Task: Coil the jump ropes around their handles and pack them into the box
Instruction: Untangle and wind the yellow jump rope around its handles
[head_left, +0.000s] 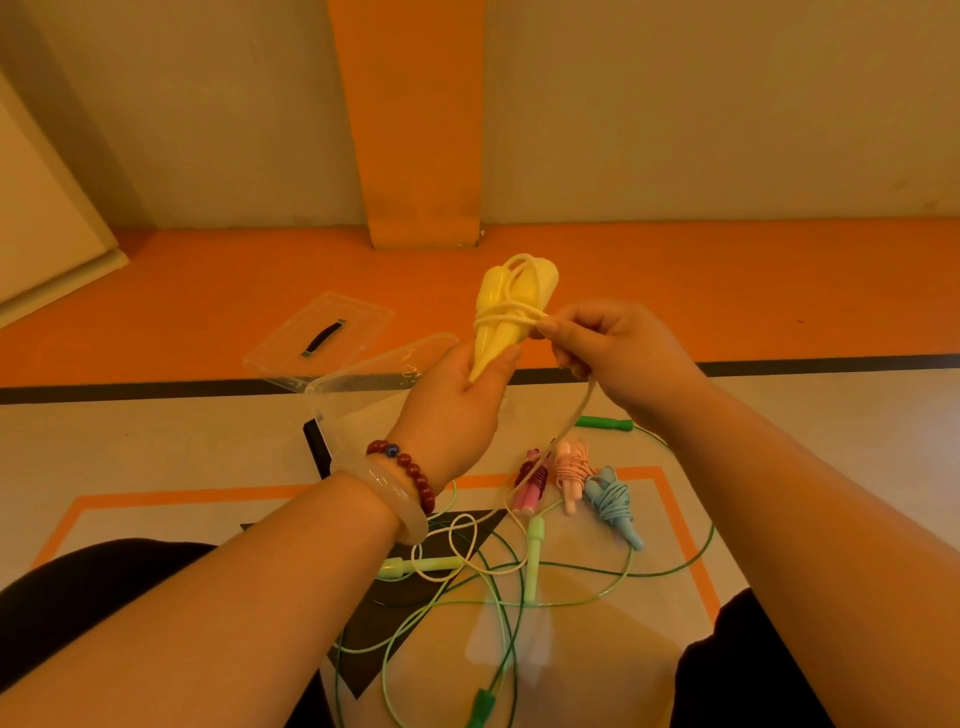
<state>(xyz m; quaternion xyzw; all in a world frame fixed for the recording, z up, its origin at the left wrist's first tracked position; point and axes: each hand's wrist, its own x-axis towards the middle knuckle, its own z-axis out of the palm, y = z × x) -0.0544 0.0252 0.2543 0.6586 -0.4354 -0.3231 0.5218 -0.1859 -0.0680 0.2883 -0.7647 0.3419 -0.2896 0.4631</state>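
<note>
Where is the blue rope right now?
In the head view, the blue rope lies coiled on the floor right of centre, beside the pink rope.

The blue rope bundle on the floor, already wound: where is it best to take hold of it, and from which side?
Take the blue bundle across its wound middle, coming from above. The coils there bind both handles, so they should lift as one; the bare tapered tips would likely slip. The pink bundle lies close on its left, so approach from the right.

Floor: clear box, lid, coiled red rope, coiled pink rope, coiled blue rope, loose green ropes
</note>
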